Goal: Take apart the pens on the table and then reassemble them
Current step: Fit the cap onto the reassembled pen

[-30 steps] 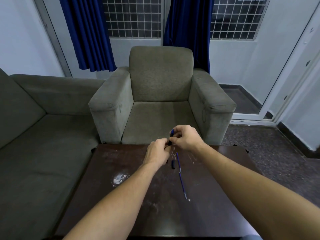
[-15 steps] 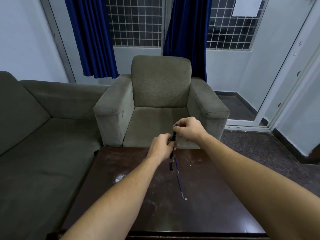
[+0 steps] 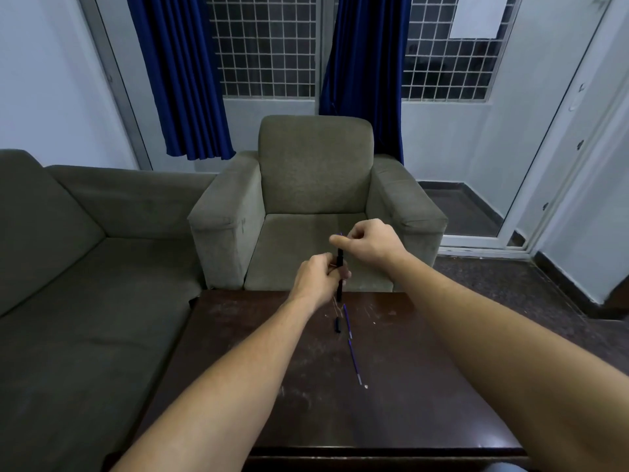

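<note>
Both hands have risen and drawn slightly apart since the earlier frame. Left hand [image 3: 320, 277] is clamped around a dark pen barrel [image 3: 339, 267], held upright above the far edge of the worktop [image 3: 425, 386]. Right hand [image 3: 369, 241] is pinched shut at the barrel's top (on what, too small to tell). A blue refill [image 3: 350, 338] and a small black pen piece [image 3: 337, 325] lie on the worktop below. Pulling straight along the barrel's axis likely avoids bending.

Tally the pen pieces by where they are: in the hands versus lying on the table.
In the hands: 1, the slim black pen barrel
On the dark wooden table: 2, the thin blue refill and the short black cap piece
Total: 3
</note>
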